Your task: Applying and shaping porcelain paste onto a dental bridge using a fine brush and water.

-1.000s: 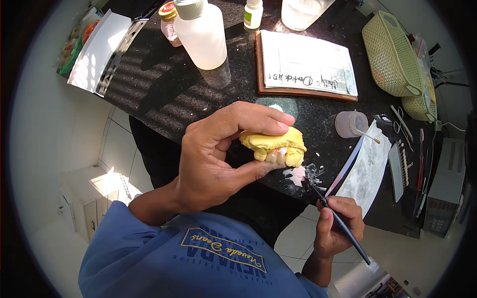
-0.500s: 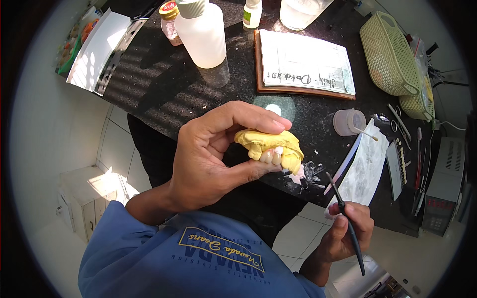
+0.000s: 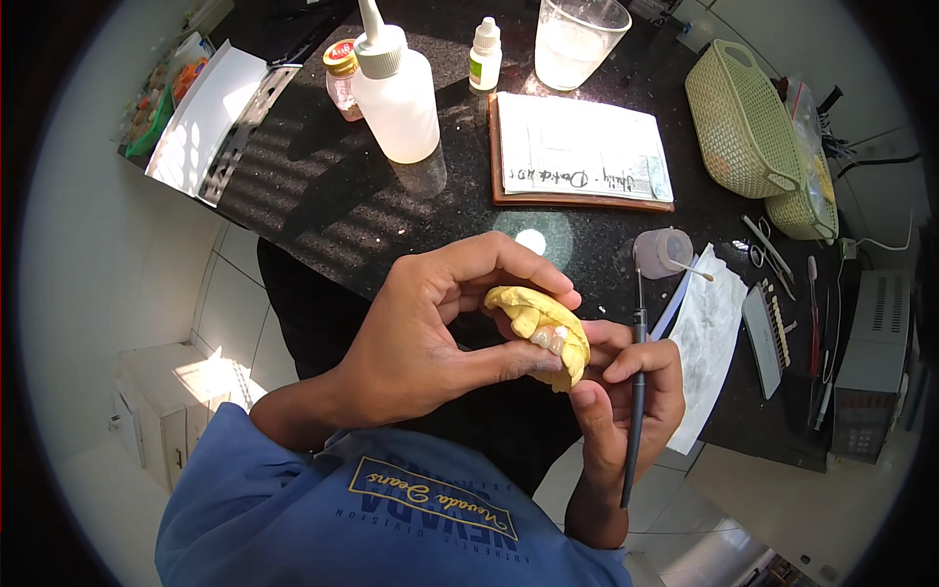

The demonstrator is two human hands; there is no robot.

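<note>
My left hand grips a yellow dental cast between the thumb below and the fingers above. A few tooth-coloured crowns sit in the cast's row of teeth, with a white patch beside them. Held upright in my right hand is a slim black-handled tool with a thin tip pointing away from me; whether it is a brush I cannot tell. The fingertips of my right hand are at the cast's right edge, and whether they press on it is unclear.
Beyond my hands stand a white squeeze bottle, a small jar, a dropper bottle, a glass and a notepad. Rightward are a small cup with a swab, white tissue, a shade guide and baskets.
My right hand has come up and left to the cast, turning the tool more upright. The cast has moved slightly nearer me and tilted, its right end lower.
</note>
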